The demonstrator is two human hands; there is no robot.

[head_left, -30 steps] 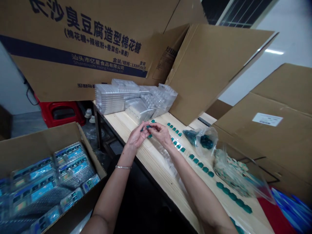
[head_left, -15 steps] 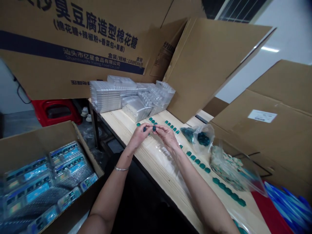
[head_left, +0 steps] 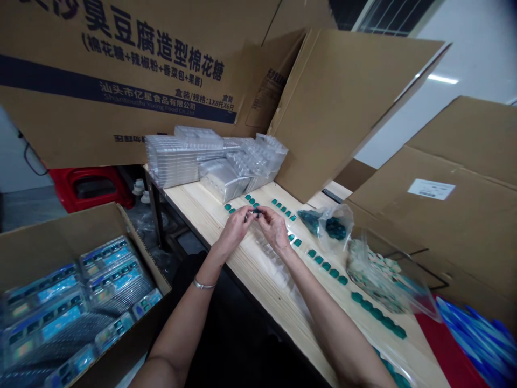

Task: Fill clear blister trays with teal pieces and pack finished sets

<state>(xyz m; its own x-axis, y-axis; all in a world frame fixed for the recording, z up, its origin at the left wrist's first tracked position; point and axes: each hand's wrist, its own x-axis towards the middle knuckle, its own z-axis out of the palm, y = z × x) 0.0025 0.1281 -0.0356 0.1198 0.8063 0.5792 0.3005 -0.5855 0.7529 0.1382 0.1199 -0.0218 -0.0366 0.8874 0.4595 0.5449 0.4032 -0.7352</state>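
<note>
My left hand [head_left: 236, 226] and my right hand [head_left: 274, 229] meet over the table, fingertips pinched together. Between them shows a small dark teal piece [head_left: 257, 212], mostly covered by the fingers; a second one may be hidden there. Clear plastic trays [head_left: 274, 261] lie under and in front of my hands. Around them sit short rows of green pieces: a few [head_left: 228, 207] left of my fingers, another row [head_left: 284, 209] behind my right hand, and more [head_left: 326, 266] running to the right.
Stacked clear trays [head_left: 173, 161] stand at the table's back. To the right lie a bag of teal pieces [head_left: 336, 227] and a bag of pale pieces [head_left: 375, 275]. An open carton [head_left: 141, 242] of packaged sets is at lower left. Large cardboard boxes [head_left: 351, 102] rise behind.
My hands have come closer together. The dark pieces that showed apart, one at each hand's fingertips, are now brought together and mostly covered by the fingers. The view has shifted slightly.
</note>
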